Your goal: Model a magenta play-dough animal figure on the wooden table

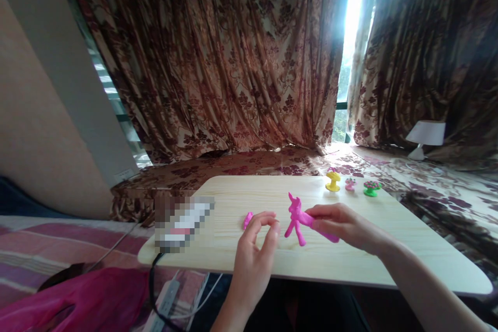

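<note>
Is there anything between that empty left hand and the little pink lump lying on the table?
Nothing visible. The left hand hovers with fingers curled just right of the small pink clay lump on the pale wooden table. The pink clay unicorn figure, held by the right hand, stands off to the other side.

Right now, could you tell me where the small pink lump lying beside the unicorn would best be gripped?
Probably pinch the pink lump across its narrow sides, coming from above. It lies flat and free on the table, just beyond the left hand; the right hand holds the unicorn.
</note>
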`<action>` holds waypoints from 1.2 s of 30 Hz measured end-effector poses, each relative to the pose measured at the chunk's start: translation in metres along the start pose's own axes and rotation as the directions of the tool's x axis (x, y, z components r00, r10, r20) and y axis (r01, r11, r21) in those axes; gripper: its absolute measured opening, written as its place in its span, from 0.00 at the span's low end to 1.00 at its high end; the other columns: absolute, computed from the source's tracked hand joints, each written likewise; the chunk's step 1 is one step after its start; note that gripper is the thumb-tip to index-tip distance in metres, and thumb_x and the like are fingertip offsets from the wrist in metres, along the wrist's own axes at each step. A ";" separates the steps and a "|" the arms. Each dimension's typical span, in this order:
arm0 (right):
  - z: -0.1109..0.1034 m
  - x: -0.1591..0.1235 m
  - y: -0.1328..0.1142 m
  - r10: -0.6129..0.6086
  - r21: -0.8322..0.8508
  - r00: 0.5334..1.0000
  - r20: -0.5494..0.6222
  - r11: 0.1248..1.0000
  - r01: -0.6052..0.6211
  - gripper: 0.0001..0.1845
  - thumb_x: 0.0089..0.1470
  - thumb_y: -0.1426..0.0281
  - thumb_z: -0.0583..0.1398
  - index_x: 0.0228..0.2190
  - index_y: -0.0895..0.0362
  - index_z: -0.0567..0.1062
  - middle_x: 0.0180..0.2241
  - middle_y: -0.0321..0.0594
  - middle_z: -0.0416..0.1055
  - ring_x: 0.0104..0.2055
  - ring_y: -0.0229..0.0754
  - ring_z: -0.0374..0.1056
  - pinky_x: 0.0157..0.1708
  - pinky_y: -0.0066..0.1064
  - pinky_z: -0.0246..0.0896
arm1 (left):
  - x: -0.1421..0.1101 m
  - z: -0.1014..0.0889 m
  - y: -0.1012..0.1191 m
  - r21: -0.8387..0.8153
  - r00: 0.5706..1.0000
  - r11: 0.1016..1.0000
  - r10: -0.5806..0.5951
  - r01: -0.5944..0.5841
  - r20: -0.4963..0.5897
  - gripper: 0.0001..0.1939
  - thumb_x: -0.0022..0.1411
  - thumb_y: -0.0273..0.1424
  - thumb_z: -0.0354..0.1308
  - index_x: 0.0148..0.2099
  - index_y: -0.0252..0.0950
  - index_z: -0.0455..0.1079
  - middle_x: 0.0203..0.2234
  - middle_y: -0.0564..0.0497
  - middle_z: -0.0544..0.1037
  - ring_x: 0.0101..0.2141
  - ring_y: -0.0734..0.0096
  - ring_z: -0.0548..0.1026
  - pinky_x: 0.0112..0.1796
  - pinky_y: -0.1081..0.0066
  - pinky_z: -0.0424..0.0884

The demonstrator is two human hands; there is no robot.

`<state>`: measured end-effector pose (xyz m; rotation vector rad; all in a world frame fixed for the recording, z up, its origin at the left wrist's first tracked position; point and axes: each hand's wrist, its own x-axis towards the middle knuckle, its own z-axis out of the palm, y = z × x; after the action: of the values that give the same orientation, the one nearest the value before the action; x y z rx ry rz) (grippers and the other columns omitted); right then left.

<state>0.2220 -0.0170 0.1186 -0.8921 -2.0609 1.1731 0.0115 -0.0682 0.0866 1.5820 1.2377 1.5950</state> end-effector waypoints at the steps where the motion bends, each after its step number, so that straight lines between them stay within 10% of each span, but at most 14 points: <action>1: -0.001 -0.001 0.000 0.008 0.036 1.000 0.020 0.999 -0.009 0.20 0.54 0.57 0.56 0.40 0.59 0.76 0.26 0.36 0.66 0.25 0.33 0.55 0.22 0.23 0.50 | 0.002 -0.001 -0.001 -0.017 1.000 1.000 -0.012 0.012 0.003 0.09 0.59 0.35 0.54 0.40 0.39 0.72 0.42 0.49 0.76 0.47 0.61 0.70 0.50 0.66 0.59; 13: 0.023 -0.013 0.012 0.079 0.455 0.996 0.035 0.886 -0.086 0.16 0.53 0.62 0.59 0.41 0.57 0.77 0.34 0.41 0.73 0.37 0.42 0.66 0.39 0.34 0.59 | 0.000 -0.002 0.016 -0.233 0.973 0.966 -0.059 0.112 0.224 0.13 0.60 0.33 0.55 0.46 0.41 0.74 0.43 0.49 0.76 0.48 0.62 0.69 0.50 0.68 0.61; 19: 0.051 -0.008 0.014 -0.024 0.621 0.994 0.108 0.782 -0.048 0.15 0.54 0.62 0.59 0.38 0.59 0.77 0.29 0.40 0.73 0.34 0.41 0.68 0.40 0.33 0.61 | -0.007 0.007 0.018 -0.416 0.868 0.854 -0.079 0.312 0.489 0.16 0.62 0.35 0.53 0.51 0.40 0.70 0.48 0.45 0.73 0.46 0.57 0.70 0.48 0.60 0.63; 23: 0.051 -0.013 0.012 -0.007 0.404 0.998 0.059 0.915 -0.018 0.17 0.56 0.60 0.57 0.41 0.57 0.77 0.33 0.40 0.75 0.39 0.44 0.69 0.44 0.37 0.62 | -0.011 0.003 0.010 -0.477 0.883 0.809 -0.105 0.343 0.457 0.15 0.59 0.33 0.57 0.49 0.40 0.72 0.46 0.46 0.74 0.44 0.60 0.71 0.46 0.62 0.64; 29: 0.045 -0.046 0.000 -0.174 -0.084 0.877 -0.448 0.985 0.153 0.15 0.56 0.66 0.57 0.47 0.48 0.71 0.53 0.39 0.64 0.57 0.47 0.55 0.57 0.38 0.51 | -0.016 -0.003 0.005 -0.466 0.945 0.832 -0.194 0.301 0.264 0.12 0.53 0.35 0.62 0.40 0.38 0.76 0.33 0.49 0.79 0.41 0.61 0.72 0.45 0.64 0.64; 36: 0.069 -0.041 -0.025 -0.484 -0.347 0.766 -0.423 0.867 0.357 0.14 0.50 0.77 0.61 0.39 0.50 0.72 0.38 0.41 0.69 0.39 0.42 0.67 0.36 0.30 0.67 | -0.031 0.007 0.020 -0.530 0.926 0.759 -0.309 0.379 0.219 0.14 0.45 0.36 0.68 0.37 0.42 0.77 0.31 0.50 0.81 0.35 0.62 0.76 0.40 0.65 0.68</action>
<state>0.1873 -0.0926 0.1045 -0.6865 -1.8491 0.3841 0.0271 -0.1026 0.0896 0.9829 0.8174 1.4207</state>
